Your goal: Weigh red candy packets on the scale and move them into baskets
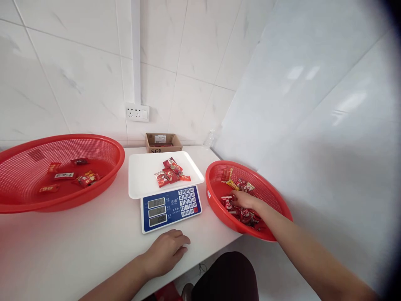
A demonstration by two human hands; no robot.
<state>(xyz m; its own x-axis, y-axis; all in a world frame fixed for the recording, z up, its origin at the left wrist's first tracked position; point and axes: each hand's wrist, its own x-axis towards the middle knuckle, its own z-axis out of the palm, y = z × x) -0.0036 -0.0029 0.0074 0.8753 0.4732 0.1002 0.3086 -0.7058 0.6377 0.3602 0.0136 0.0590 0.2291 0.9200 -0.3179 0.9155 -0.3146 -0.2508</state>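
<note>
My right hand (pixel 242 200) reaches into the right red basket (pixel 278 200), its fingertips down among red-wrapped packets (pixel 245 215); what its bent fingers hold, if anything, is hidden. My left hand (pixel 167 251) rests on the white table just in front of the scale's keypad panel (pixel 172 209), fingers loosely curled and slightly apart, with nothing in them. On the scale's white tray (pixel 142 175) lies a small pile of red packets (pixel 171 173).
At the left a large red basket (pixel 62 200) holds several packets (pixel 87 178). Behind the scale stands a small cardboard box (pixel 163 143), with a clear plastic item (pixel 209 138) to its right. A wall socket (pixel 137 112) is above. My knee (pixel 230 276) shows below the table edge.
</note>
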